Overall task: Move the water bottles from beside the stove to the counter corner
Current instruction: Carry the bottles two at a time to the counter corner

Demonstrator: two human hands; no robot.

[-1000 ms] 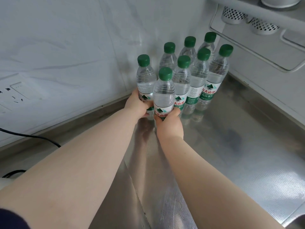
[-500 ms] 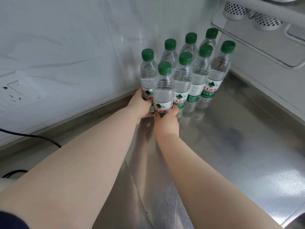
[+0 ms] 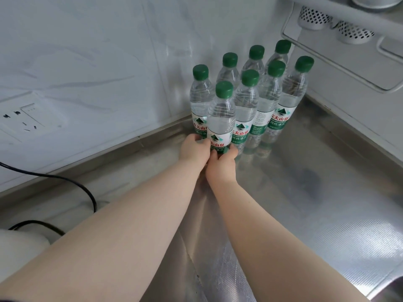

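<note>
The left bottle (image 3: 201, 94) and front bottle (image 3: 221, 118) have slid in snug beside the other six (image 3: 247, 101) in the bench (image 3: 316, 192) corner. The left grip (image 3: 193, 152) holds the left one low down. The right grip (image 3: 222, 164) holds the front one. All eight stand there now, so letting go looks next.

Grey-veined white wall (image 3: 91, 53) meets steel counter (image 3: 316, 210); socket (image 3: 28, 120) at left (black cable (image 3: 92, 201) below); white rack (image 3: 340, 62) upper right.

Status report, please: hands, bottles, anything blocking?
Left hand grips leftmost clear plastic green-capped bottle; right hand grips front bottle. Eight bottles in counter corner. Nothing blocking.
</note>
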